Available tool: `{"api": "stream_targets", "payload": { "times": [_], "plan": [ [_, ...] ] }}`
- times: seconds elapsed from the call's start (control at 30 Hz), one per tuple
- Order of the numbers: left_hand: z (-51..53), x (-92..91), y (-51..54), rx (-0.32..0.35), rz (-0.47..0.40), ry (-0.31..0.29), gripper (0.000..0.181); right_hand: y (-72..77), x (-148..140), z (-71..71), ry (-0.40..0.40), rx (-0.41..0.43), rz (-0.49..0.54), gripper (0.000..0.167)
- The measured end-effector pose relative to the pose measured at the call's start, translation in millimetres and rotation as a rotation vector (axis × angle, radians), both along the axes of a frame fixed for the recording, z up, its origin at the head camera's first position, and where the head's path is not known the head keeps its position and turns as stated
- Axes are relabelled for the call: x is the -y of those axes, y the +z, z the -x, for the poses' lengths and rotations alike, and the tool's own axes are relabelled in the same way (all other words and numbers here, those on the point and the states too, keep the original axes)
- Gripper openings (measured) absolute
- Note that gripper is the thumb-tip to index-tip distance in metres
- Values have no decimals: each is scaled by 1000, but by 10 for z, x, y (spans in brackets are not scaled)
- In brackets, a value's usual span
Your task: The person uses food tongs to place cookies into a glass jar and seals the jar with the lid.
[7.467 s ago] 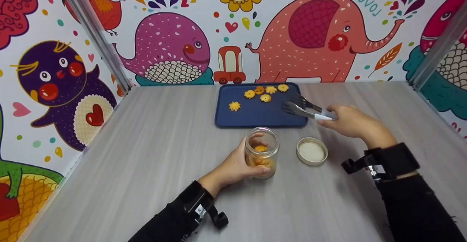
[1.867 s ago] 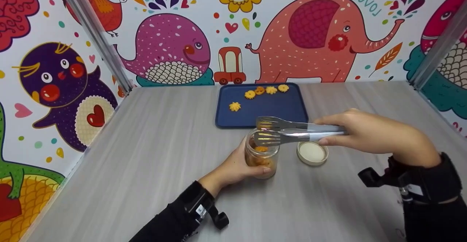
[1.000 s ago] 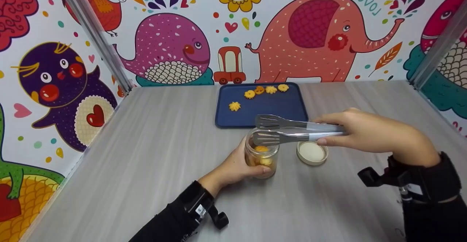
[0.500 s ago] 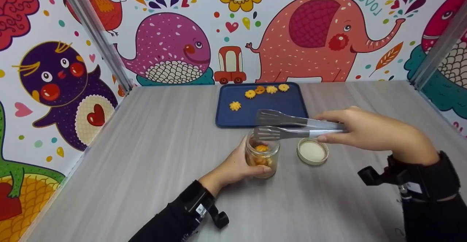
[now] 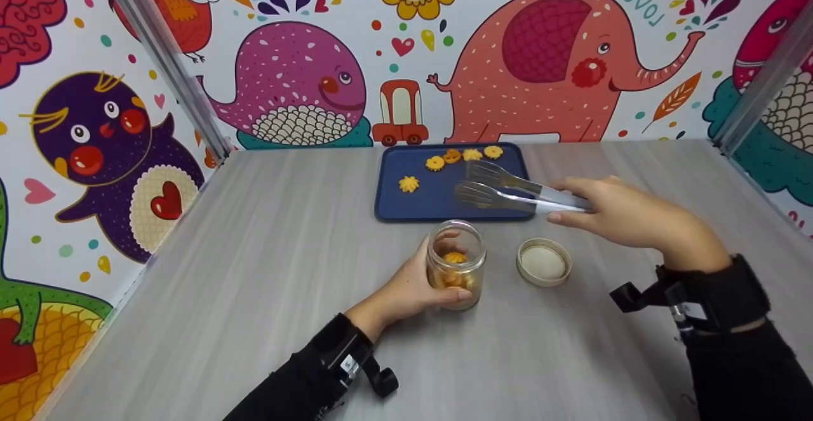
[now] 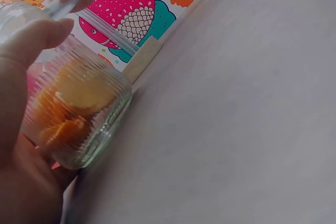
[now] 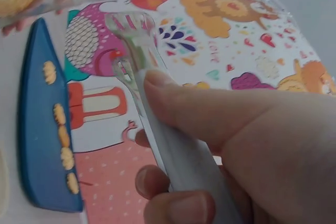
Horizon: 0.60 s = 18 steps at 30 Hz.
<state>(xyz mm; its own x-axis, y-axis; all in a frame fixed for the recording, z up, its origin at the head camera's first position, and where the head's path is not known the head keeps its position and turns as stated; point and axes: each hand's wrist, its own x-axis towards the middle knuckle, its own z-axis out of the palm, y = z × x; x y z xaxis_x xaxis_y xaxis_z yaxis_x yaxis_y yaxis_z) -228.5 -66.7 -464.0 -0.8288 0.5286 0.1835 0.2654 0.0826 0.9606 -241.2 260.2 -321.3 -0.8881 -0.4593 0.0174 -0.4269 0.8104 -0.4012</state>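
My left hand [image 5: 406,291] grips a clear glass jar [image 5: 457,281] that stands on the table with its mouth uncovered. Several cookies [image 6: 81,95] show through the jar's ribbed wall in the left wrist view. Grey-handled tongs [image 5: 546,199] are held in my right hand [image 5: 625,214], thumb on one side and fingers on the other. Their slotted tips are apart, over the right part of a blue tray [image 5: 419,208], with nothing between them. Several flower-shaped cookies lie on that tray, one cookie [image 5: 408,184] at the left and the others along the back.
A round pale lid [image 5: 544,262] lies with its inner side up, right of the jar. Behind the tray rises a wall printed with cartoon animals [image 5: 540,65]. Another printed wall and a metal post [image 5: 165,59] bound the left side.
A cookie has gone from the tray into the jar, released from the tongs. Since then my right hand has moved the tongs from the jar's mouth back over the tray. The left hand stays put.
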Motion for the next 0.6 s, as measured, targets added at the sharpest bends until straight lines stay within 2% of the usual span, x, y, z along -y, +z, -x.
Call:
{"api": "stream_targets", "payload": {
  "times": [0.23, 0.6],
  "plan": [
    [-3, 6, 3, 11, -1, -3, 91, -235, 101, 152, -41, 24, -42, 57],
    [-19, 9, 21, 26, 7, 7, 93, -463, 429, 206, -112, 68, -83, 63]
  ]
}}
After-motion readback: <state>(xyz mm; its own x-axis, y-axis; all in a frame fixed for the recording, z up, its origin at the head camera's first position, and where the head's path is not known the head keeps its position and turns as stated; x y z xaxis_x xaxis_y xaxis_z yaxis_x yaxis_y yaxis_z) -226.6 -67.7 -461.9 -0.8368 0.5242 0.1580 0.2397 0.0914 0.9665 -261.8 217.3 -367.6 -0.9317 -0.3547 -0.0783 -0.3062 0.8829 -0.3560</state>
